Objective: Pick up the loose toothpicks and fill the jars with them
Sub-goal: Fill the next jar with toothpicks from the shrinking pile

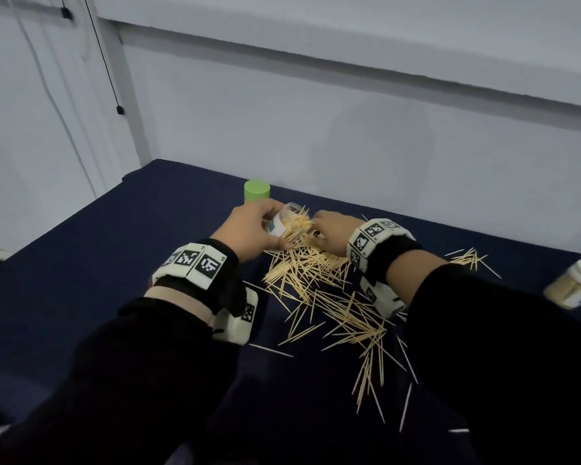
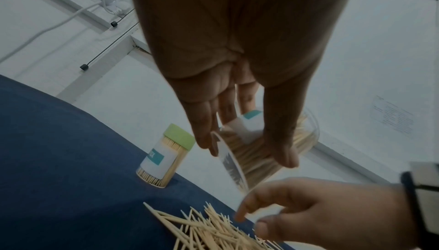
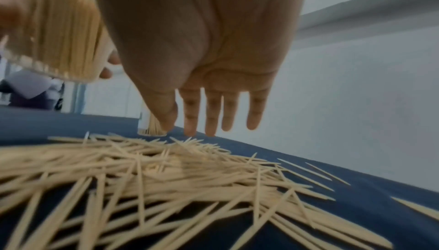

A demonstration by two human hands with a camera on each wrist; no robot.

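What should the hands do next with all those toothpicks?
Probably the right hand should pinch a bunch from the pile and slide it into the open jar. The left hand holds that jar tilted toward the pile, and the right fingers hang straight, holding nothing.

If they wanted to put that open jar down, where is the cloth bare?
Bare cloth lies left of the left hand, in front of the green-lidded jar. The middle, under both hands, is crowded with loose toothpicks.

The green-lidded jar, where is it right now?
In the head view the green-lidded jar stands upright on the dark blue table, toward its far edge, just beyond the left hand, which holds an open clear jar.
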